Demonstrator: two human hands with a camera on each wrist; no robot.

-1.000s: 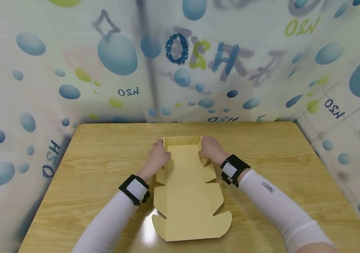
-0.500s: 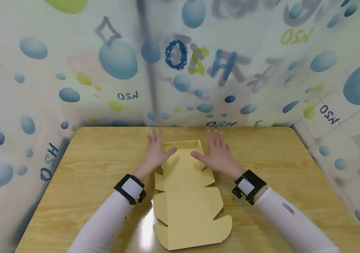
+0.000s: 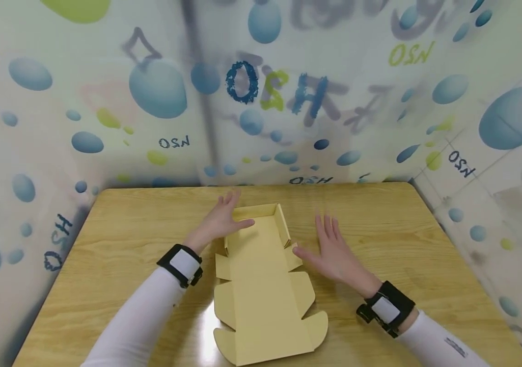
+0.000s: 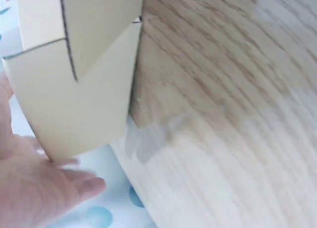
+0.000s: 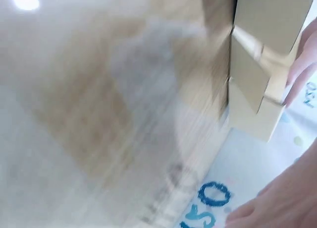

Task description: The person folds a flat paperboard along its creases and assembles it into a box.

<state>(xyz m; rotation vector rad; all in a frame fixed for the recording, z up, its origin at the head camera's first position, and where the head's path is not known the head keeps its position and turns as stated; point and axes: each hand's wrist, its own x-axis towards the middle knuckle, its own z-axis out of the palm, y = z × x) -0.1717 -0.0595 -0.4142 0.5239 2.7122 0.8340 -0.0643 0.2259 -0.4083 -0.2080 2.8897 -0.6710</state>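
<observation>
While a flat-cut tan cardboard box blank (image 3: 263, 285) lies at the middle of the wooden desk (image 3: 426, 244), its far end folded up into low walls, a person's left hand (image 3: 219, 221) rests with straight fingers against the raised left wall. Right hand (image 3: 334, 255) hovers open, fingers spread, just beside the right flap. Bubble-printed white sheeting (image 3: 105, 102) hangs behind the desk.

Right wrist view motion-blurred — cardboard box (image 5: 257, 84) smeared; left hand (image 4: 34, 188) cut off by edge.
</observation>
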